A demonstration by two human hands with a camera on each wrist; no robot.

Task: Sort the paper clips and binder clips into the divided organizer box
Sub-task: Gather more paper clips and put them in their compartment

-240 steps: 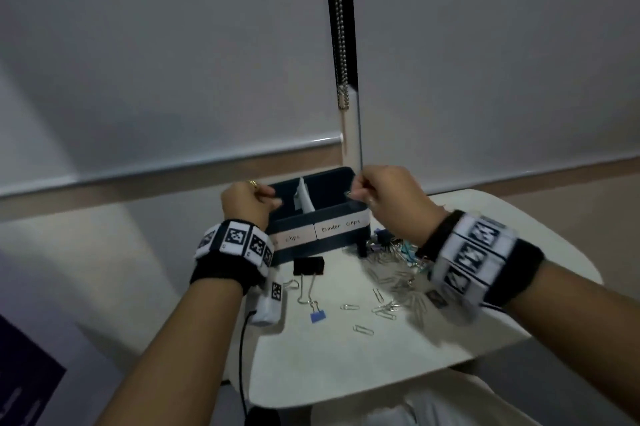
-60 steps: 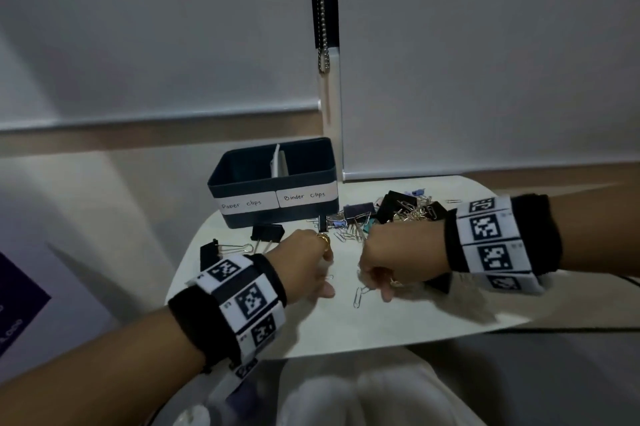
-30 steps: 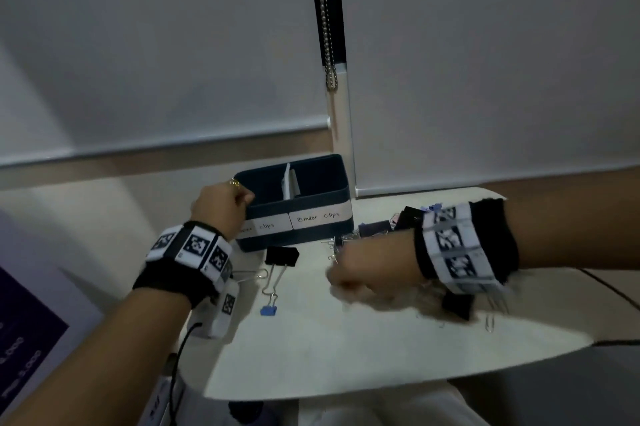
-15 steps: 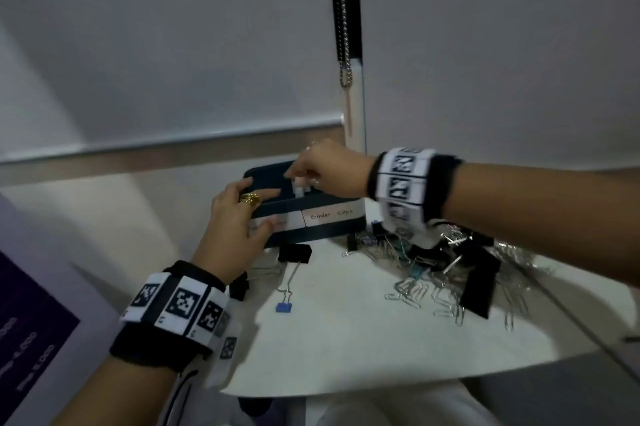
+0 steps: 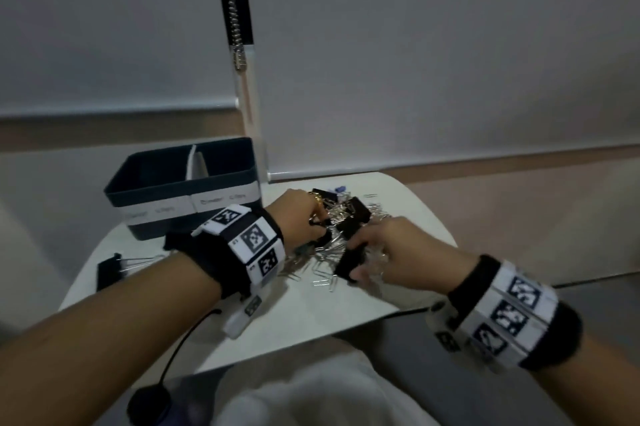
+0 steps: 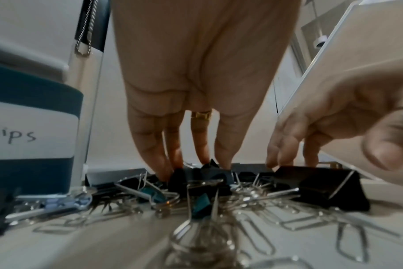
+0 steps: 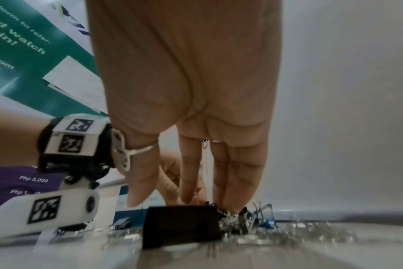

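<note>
Back down from the organizer box since half a second ago, both hands now in the clip pile.

Head view: left hand at 12 o'clock of the bench, fingers dipped into the pile of clips; right hand at 2 o'clock, touching a large black binder clip; organizer box at 10 o'clock, apart from both.
Left wrist view: fingertips straight, pressing on small black binder clips; paper clips strewn nearer.
Right wrist view: fingers extended down onto the large clip's top; whether pinching, cannot tell.
</note>
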